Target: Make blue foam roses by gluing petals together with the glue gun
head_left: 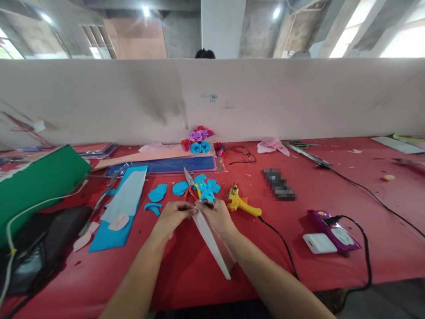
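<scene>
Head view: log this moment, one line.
left hand: fingers pinch pale strip | right hand: holds strip's upper end, by blue petals | glue gun: on red table, right of hands

Craft workshop, yellow glue gun [244,206], cut blue petals [157,192], artificial flowers [195,148], red table [332,190], bare concrete wall [181,37].

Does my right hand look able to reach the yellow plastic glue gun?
Probably yes: the glue gun lies beside your right hand, nothing between, though that hand seemingly holds a pale paper strip.
</scene>
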Demonstrator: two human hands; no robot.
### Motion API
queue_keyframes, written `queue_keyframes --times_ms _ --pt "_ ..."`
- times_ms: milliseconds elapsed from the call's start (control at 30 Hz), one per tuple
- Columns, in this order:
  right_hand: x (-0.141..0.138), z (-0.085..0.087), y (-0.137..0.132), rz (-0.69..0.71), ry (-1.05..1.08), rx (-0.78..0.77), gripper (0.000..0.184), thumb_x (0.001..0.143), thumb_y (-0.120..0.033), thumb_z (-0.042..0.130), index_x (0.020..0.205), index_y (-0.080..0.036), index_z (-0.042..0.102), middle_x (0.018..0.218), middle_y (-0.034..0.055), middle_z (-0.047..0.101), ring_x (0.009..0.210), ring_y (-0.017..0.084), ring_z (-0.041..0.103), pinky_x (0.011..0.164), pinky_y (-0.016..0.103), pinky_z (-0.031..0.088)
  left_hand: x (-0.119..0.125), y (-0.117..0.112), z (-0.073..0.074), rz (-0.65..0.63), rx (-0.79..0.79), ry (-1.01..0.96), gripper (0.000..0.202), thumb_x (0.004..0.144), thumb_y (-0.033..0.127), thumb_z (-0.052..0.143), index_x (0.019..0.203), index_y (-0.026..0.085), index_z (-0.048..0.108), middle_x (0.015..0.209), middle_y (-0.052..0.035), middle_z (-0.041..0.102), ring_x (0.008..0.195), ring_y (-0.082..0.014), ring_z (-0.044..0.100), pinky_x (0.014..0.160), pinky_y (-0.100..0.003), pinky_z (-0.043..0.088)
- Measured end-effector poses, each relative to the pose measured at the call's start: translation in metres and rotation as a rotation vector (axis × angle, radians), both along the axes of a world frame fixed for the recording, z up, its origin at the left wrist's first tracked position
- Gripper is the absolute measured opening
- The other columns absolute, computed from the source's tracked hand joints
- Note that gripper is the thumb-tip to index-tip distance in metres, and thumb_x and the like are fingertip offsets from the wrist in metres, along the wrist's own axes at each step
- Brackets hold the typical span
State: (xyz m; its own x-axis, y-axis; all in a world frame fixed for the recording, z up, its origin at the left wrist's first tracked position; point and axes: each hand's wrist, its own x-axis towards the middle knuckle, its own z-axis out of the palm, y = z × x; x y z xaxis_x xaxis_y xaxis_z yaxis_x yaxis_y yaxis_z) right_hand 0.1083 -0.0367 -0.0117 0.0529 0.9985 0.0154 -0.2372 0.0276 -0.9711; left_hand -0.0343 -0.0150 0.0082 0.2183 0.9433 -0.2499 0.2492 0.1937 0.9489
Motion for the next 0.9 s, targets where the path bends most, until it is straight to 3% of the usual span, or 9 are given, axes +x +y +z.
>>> queue_keyframes --times_ms 233,467,733,900 --pt "-0.0003 -0.0014 0.0008 -0.002 0.026 -0.056 0.021 0.063 -0.036 0.073 0.067 -0.016 0.068 0.067 0.0017 0.067 0.067 0.017 0.060 0.068 0.030 0.045 0.0001 -0.0005 -0.0026 0.003 0.007 -0.067 0.023 0.056 0.032 0.075 0.072 0.017 0.071 0.068 -0.0013 0.066 0.068 -0.0152 0.057 0.069 -0.027 0.041" --pt "0.0028 0.0003 0.0017 -0.011 0.023 -0.075 0.023 0.065 -0.038 0.071 0.071 -0.016 0.070 0.063 0.0007 0.064 0.063 0.015 0.057 0.064 0.028 0.043 -0.0046 -0.0007 0.0001 -0.110 -0.006 -0.071 0.024 0.064 0.036 0.070 0.078 0.017 0.073 0.067 -0.0013 0.065 0.063 -0.0127 0.050 0.064 -0.025 0.038" --pt "0.0007 -0.0016 0.0015 -0.018 0.046 -0.094 0.024 0.064 -0.039 0.072 0.070 -0.016 0.069 0.063 0.0008 0.063 0.066 0.015 0.057 0.067 0.028 0.043 -0.0036 -0.0007 0.0038 -0.070 -0.028 -0.070 0.022 0.060 0.034 0.073 0.075 0.019 0.073 0.076 -0.0027 0.069 0.075 -0.0167 0.058 0.074 -0.028 0.042" --pt "0.0006 -0.0003 -0.0001 0.024 0.003 -0.050 0.024 0.067 -0.039 0.069 0.073 -0.016 0.070 0.064 0.0009 0.064 0.064 0.015 0.056 0.064 0.027 0.043 -0.0033 -0.0001 0.0035 -0.034 -0.035 -0.052 0.021 0.054 0.034 0.076 0.066 0.017 0.071 0.064 -0.0017 0.066 0.065 -0.0156 0.056 0.067 -0.028 0.043"
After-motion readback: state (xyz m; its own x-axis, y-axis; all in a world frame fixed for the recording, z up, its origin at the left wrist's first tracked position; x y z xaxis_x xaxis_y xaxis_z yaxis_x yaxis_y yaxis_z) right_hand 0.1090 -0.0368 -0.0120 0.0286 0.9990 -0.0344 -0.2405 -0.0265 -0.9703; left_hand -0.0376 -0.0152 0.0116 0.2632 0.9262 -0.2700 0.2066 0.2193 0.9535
